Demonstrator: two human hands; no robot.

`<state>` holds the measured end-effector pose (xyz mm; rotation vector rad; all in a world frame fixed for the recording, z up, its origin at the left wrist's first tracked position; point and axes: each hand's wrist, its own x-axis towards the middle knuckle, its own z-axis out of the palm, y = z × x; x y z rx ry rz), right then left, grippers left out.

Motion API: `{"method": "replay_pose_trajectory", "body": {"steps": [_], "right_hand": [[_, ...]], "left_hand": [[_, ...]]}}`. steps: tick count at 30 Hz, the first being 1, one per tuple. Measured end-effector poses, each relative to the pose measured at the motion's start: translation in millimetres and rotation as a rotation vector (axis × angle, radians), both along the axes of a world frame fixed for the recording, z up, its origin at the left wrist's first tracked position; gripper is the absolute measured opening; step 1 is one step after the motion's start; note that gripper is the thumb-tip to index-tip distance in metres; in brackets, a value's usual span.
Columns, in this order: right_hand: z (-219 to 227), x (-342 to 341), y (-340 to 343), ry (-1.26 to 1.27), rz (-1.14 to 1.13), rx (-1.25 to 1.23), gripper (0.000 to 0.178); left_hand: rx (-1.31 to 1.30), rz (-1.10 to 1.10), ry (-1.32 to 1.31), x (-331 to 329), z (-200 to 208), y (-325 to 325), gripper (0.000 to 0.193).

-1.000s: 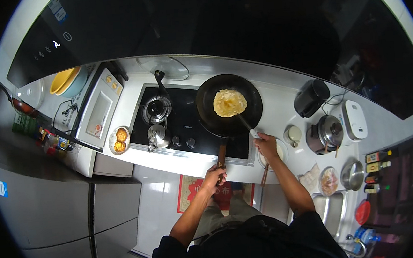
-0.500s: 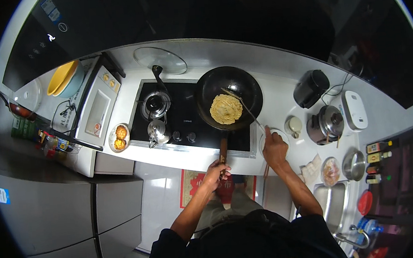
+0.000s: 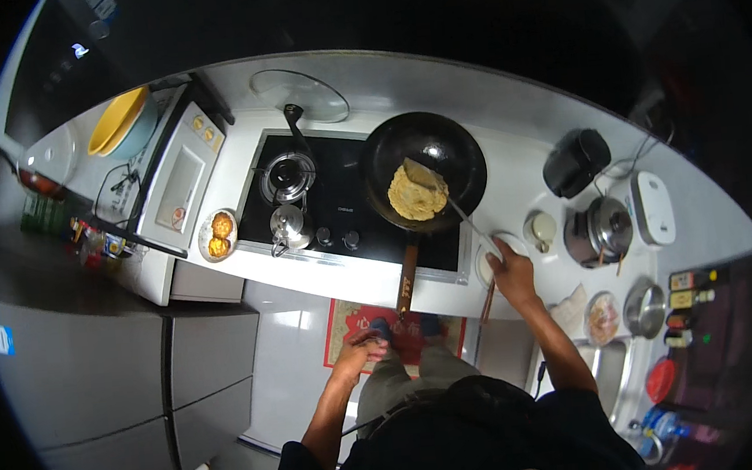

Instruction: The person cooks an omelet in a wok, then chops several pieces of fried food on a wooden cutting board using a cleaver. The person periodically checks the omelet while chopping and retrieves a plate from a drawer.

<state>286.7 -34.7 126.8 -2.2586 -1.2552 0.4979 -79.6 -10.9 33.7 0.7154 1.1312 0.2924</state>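
Head view: a spatula is clamped in the right hand, its blade on the pancake in the wok. The left hand hangs loosely curled, holding nothing. The blade is best slid flat underneath before lifting.

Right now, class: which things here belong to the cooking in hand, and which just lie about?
In use:
right hand holding spatula
black wok with wooden handle
yellow flatbread in wok

Lying about:
left hand, off the handle, empty
kettle
yellow bowl
glass lid
plate of fried cakes
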Motion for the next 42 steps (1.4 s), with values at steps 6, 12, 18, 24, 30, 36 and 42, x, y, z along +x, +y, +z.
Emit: {"method": "replay_pose_trajectory", "body": {"steps": [6, 12, 18, 24, 30, 36, 42], "right_hand": [[-6, 15, -24, -0.057, 0.152, -0.017, 0.042], [-13, 10, -30, -0.017, 0.219, -0.055, 0.043], [-28, 9, -23, -0.119, 0.179, -0.113, 0.043], [-41, 11, -18, -0.149, 0.088, 0.025, 0.043], [-49, 22, 28, -0.328, 0.028, 0.146, 0.043], [-55, 27, 60, -0.464, -0.017, 0.165, 0.042], [-66, 18, 54, -0.454, -0.073, 0.087, 0.042]], "left_hand": [[0.060, 0.183, -0.017, 48, 3, 10, 0.037], [0.174, 0.212, 0.042, 89, -5, 12, 0.039], [0.079, 0.194, 0.042, 93, -2, 11, 0.032], [0.042, 0.247, -0.036, 80, -8, 11, 0.034], [0.018, 0.241, -0.046, 55, -22, 22, 0.036], [0.022, 0.232, -0.058, 45, -22, 28, 0.037], [-0.007, 0.195, -0.041, 32, -20, 39, 0.040]]}}
